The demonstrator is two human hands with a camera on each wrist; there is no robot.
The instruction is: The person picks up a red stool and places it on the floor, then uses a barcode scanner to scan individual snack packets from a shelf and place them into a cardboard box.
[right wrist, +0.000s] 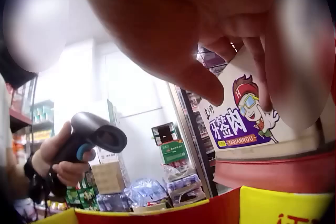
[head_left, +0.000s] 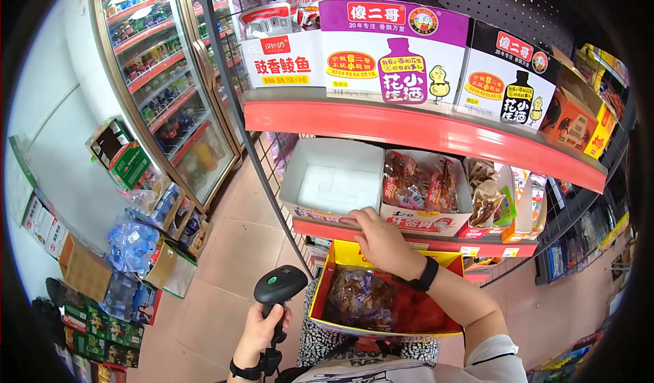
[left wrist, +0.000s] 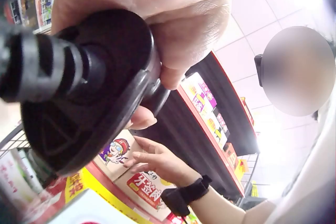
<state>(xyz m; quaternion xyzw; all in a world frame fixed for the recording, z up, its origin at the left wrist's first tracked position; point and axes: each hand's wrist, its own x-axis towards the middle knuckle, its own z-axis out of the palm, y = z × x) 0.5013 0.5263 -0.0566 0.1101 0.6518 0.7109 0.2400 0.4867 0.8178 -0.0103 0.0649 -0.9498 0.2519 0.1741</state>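
Observation:
My left hand (head_left: 262,325) grips a black barcode scanner (head_left: 281,282) by its handle, its head tilted up below the shelf. A coiled cord hangs from the handle. My right hand (head_left: 381,240) reaches over a yellow-rimmed carton (head_left: 318,274) to a white display box (head_left: 337,168) on the middle shelf. In the right wrist view its fingers lie against the box's printed front panel (right wrist: 241,113), thumb apart. Only the bare white bottom shows inside this box. Brown snack packets (head_left: 357,298) lie in the left of the yellow-rimmed carton, red material (head_left: 429,308) in its right.
Right of the white box stands a box of red packets (head_left: 422,182), then more snack boxes. Large snack cartons (head_left: 395,56) line the upper shelf above its red edge (head_left: 422,127). A glass-door fridge (head_left: 160,76) and stacked bottle packs (head_left: 133,247) stand at left.

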